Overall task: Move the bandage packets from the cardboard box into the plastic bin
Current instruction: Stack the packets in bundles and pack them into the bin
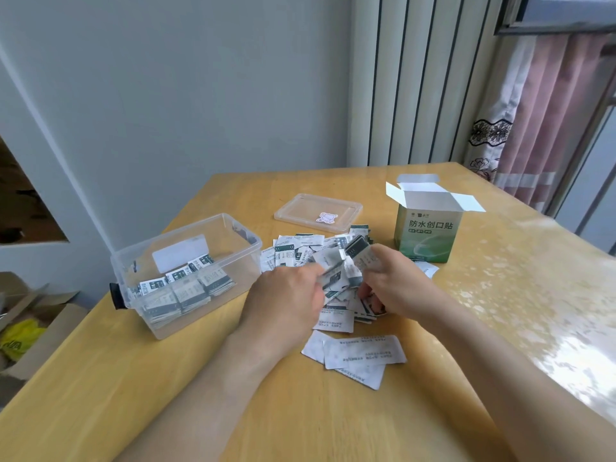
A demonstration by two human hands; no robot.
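A loose pile of white-and-green bandage packets lies on the wooden table between the clear plastic bin and the green cardboard box, whose flaps stand open. Inside the bin lie several stacked packets. My left hand grips a small bunch of packets above the pile. My right hand pinches a few packets just beside the left one. The two bunches almost touch.
The bin's clear lid with a sticker lies behind the pile. A few larger white packets lie near the table's front. An open carton with a yellow bag stands on the floor at left. A curtain hangs at right.
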